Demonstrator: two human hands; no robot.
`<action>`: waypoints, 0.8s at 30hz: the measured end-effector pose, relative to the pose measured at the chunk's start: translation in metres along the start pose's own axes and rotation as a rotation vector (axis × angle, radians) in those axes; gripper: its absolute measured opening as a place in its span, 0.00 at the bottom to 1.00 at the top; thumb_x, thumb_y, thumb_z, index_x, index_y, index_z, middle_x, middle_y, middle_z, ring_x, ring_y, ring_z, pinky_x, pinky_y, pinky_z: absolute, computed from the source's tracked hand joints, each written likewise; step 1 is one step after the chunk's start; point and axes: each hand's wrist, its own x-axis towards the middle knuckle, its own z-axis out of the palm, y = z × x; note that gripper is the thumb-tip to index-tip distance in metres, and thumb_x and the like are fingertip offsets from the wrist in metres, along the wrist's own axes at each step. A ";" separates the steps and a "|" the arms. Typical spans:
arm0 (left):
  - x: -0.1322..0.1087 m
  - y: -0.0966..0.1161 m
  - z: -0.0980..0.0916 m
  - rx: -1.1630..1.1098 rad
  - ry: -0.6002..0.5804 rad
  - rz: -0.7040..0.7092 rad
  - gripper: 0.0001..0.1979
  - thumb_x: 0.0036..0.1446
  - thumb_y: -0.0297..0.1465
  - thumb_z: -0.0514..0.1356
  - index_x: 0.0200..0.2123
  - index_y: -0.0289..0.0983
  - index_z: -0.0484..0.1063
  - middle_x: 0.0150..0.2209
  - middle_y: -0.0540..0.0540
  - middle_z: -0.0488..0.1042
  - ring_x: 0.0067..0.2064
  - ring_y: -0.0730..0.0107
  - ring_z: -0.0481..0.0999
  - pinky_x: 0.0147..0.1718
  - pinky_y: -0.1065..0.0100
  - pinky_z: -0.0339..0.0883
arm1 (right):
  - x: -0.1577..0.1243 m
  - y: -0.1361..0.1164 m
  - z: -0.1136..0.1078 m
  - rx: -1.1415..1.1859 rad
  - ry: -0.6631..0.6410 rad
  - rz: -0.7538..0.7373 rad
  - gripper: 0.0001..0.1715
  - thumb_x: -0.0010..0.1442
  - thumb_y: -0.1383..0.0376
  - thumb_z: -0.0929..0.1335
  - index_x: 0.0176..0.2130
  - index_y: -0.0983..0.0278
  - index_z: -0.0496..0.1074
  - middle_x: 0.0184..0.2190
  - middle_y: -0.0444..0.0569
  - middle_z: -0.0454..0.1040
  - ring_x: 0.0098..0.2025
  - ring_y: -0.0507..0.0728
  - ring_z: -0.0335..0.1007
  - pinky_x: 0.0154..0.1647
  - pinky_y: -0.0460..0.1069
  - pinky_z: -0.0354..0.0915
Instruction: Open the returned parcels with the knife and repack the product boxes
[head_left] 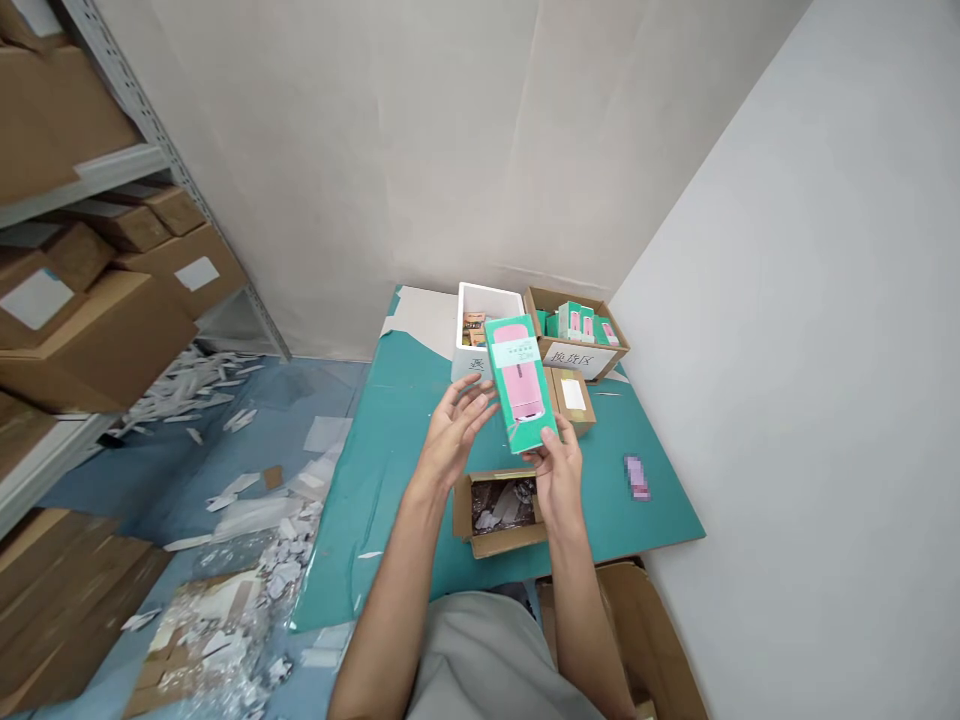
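A green product box (pixel 520 385) with a pink device pictured on its front is held up over the table, tilted slightly. My right hand (pixel 559 465) grips its lower right corner. Beside the box's left edge, my left hand (pixel 454 430) has its fingers spread and does not appear to hold it. Below both hands stands an opened cardboard carton (pixel 504 543) with bubble wrap and crumpled packing (pixel 502 505) inside.
On the green table (pixel 397 450) stand a white foam box (pixel 489 293), a labelled carton (pixel 581 357) of similar green boxes, and a small taped carton (pixel 586 408). Shelves of cartons (pixel 105 330) rise at left; packing scraps (pixel 247 580) litter the floor.
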 end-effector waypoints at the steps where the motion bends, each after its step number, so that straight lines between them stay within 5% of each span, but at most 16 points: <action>1: 0.001 -0.001 -0.001 -0.014 -0.004 -0.013 0.38 0.51 0.48 0.84 0.60 0.44 0.78 0.63 0.38 0.81 0.66 0.50 0.82 0.62 0.57 0.78 | 0.002 -0.001 -0.003 0.099 -0.007 0.101 0.31 0.59 0.47 0.82 0.55 0.58 0.79 0.46 0.48 0.86 0.34 0.54 0.80 0.30 0.46 0.79; 5: 0.003 -0.008 0.000 -0.052 -0.048 -0.095 0.40 0.47 0.47 0.85 0.59 0.42 0.77 0.58 0.38 0.83 0.60 0.51 0.85 0.58 0.55 0.80 | 0.003 0.009 -0.012 0.346 -0.066 0.401 0.25 0.57 0.46 0.84 0.46 0.58 0.83 0.33 0.44 0.84 0.25 0.51 0.72 0.20 0.42 0.73; 9: -0.001 -0.010 0.007 -0.049 -0.061 -0.080 0.40 0.47 0.47 0.85 0.59 0.42 0.75 0.57 0.38 0.84 0.60 0.49 0.85 0.59 0.54 0.80 | -0.001 0.022 -0.016 0.403 -0.142 0.479 0.26 0.57 0.43 0.84 0.40 0.58 0.82 0.28 0.43 0.81 0.26 0.51 0.72 0.19 0.42 0.74; 18: -0.007 -0.005 0.006 -0.034 -0.100 -0.035 0.37 0.52 0.54 0.82 0.58 0.43 0.79 0.60 0.38 0.85 0.66 0.46 0.83 0.63 0.54 0.78 | 0.000 0.032 -0.035 0.298 -0.118 0.390 0.28 0.55 0.47 0.84 0.49 0.56 0.84 0.42 0.47 0.88 0.36 0.56 0.82 0.28 0.46 0.79; 24: -0.007 -0.002 0.001 0.038 -0.075 -0.036 0.42 0.58 0.70 0.69 0.55 0.40 0.85 0.63 0.35 0.84 0.72 0.40 0.76 0.67 0.51 0.74 | 0.009 0.015 -0.061 -0.092 -0.340 0.200 0.44 0.49 0.52 0.88 0.61 0.58 0.79 0.60 0.53 0.84 0.40 0.55 0.84 0.32 0.47 0.81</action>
